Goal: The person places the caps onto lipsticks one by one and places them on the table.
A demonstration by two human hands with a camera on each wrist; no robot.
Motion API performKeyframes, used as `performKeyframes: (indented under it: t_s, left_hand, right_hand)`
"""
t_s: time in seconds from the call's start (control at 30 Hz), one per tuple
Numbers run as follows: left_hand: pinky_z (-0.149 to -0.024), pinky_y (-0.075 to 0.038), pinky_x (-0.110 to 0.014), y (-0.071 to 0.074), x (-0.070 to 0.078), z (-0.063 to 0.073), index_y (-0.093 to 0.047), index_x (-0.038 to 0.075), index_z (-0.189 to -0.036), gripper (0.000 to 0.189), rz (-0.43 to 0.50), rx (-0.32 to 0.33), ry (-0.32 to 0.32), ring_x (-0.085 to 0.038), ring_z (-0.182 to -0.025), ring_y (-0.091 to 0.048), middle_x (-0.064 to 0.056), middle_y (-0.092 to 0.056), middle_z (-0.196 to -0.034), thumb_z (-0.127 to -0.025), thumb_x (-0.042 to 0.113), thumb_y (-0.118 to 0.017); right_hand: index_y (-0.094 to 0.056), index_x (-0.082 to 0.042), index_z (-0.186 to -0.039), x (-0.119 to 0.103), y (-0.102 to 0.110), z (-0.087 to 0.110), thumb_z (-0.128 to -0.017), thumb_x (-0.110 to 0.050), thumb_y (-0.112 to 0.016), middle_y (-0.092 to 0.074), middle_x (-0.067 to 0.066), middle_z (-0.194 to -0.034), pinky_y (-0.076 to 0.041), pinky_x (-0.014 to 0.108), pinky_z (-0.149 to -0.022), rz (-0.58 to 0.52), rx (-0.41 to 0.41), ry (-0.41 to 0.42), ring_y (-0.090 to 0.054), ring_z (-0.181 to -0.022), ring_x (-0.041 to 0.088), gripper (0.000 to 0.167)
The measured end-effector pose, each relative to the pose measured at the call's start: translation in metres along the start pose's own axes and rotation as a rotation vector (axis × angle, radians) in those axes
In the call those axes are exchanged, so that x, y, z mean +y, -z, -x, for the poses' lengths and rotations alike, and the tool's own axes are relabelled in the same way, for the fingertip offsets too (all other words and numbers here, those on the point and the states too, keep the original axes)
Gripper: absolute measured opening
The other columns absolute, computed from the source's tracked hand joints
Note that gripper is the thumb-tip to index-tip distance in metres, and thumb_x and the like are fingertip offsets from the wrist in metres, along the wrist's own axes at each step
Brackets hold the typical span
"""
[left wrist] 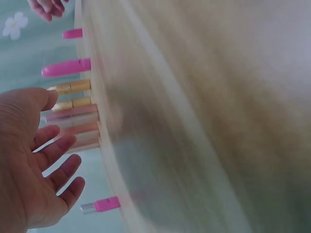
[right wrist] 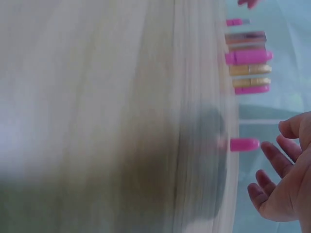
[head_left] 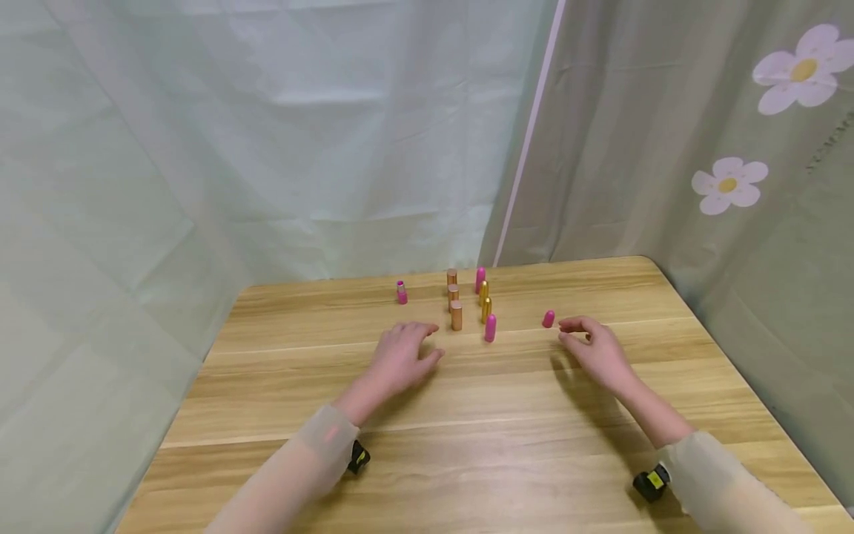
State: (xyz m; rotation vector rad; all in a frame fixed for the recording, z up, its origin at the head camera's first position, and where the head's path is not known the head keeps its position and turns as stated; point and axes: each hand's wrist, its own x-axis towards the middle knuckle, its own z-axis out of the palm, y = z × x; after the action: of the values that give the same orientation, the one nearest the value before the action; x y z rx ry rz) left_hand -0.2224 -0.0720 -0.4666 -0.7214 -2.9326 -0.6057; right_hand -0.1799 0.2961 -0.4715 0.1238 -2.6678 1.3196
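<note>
My left hand (head_left: 402, 357) hovers over the table with thumb and fingers spread, nothing between them. Just beyond its fingertips stands the front one of three copper lipstick tubes (head_left: 457, 316) in a row. Beside that row runs another, with gold tubes (head_left: 486, 310) between two pink lipsticks, the nearer pink lipstick (head_left: 490, 328) being at the front. My right hand (head_left: 596, 351), fingers loosely bent and apart from the thumb, is just right of a small pink lipstick cap (head_left: 548, 319). In the right wrist view, that cap (right wrist: 244, 144) stands upright near the fingertips.
An uncapped pink lipstick base (head_left: 402, 294) with a silver collar stands at the back left. The wooden table (head_left: 467, 460) ends behind the tubes, where a pale curtain (head_left: 320, 148) hangs. A flowered curtain (head_left: 634, 133) is on the right.
</note>
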Motion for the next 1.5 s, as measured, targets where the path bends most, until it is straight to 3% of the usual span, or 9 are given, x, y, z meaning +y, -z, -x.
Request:
performKeyframes:
  t_s: [0.2,0.47,0.7,0.87,1.13,1.5]
  left_hand:
    - [-0.11,-0.039,-0.051,0.003,0.011,0.019,-0.056,0.015,-0.146,0.055,-0.075,-0.027,-0.101,-0.031,-0.129,-0.053,-0.006,-0.061,-0.141,-0.098,0.04,-0.067]
    - [-0.112,-0.039,-0.049,0.003,0.034,0.033,-0.051,0.017,-0.15,0.06,-0.11,-0.058,-0.201,-0.027,-0.132,-0.052,-0.004,-0.058,-0.145,-0.099,0.046,-0.064]
    - [-0.11,-0.042,-0.047,-0.009,0.06,0.042,-0.051,0.017,-0.15,0.06,-0.137,-0.079,-0.341,-0.025,-0.131,-0.052,-0.001,-0.057,-0.145,-0.099,0.046,-0.065]
    - [-0.11,-0.042,-0.044,-0.021,0.074,0.044,-0.051,0.019,-0.15,0.059,-0.176,-0.088,-0.408,-0.023,-0.131,-0.052,0.001,-0.057,-0.144,-0.099,0.046,-0.064]
    - [-0.112,-0.038,-0.043,-0.033,0.086,0.043,-0.051,0.021,-0.151,0.059,-0.182,-0.134,-0.398,-0.022,-0.132,-0.05,0.002,-0.056,-0.145,-0.1,0.048,-0.062]
    - [-0.112,-0.037,-0.042,-0.039,0.088,0.044,-0.053,0.022,-0.15,0.057,-0.196,-0.136,-0.396,-0.021,-0.131,-0.051,0.002,-0.057,-0.143,-0.1,0.049,-0.062]
  right_hand:
    - [-0.06,0.004,-0.135,0.007,0.01,-0.01,-0.103,-0.018,-0.061,-0.067,0.024,-0.124,-0.035,0.062,-0.108,0.051,0.007,-0.008,-0.05,-0.131,0.043,0.038]
    - [-0.061,0.005,-0.134,0.014,0.013,-0.023,-0.101,-0.018,-0.063,-0.068,0.025,-0.123,-0.039,0.061,-0.104,0.12,0.027,0.003,-0.054,-0.127,0.045,0.04]
    - [-0.062,0.005,-0.133,0.02,0.007,-0.037,-0.1,-0.022,-0.066,-0.066,0.025,-0.127,-0.042,0.059,-0.105,0.159,-0.013,0.004,-0.056,-0.125,0.045,0.043]
    - [-0.064,0.004,-0.131,0.02,0.001,-0.047,-0.098,-0.029,-0.069,-0.066,0.022,-0.13,-0.036,0.06,-0.106,0.262,-0.034,0.009,-0.052,-0.123,0.047,0.047]
    - [-0.068,-0.002,-0.125,0.018,-0.005,-0.052,-0.097,-0.033,-0.071,-0.068,0.02,-0.126,-0.034,0.058,-0.103,0.296,-0.062,-0.026,-0.049,-0.118,0.044,0.042]
    - [-0.069,-0.003,-0.124,0.02,-0.011,-0.055,-0.097,-0.032,-0.071,-0.069,0.019,-0.124,-0.033,0.057,-0.103,0.283,-0.066,-0.036,-0.048,-0.117,0.042,0.04]
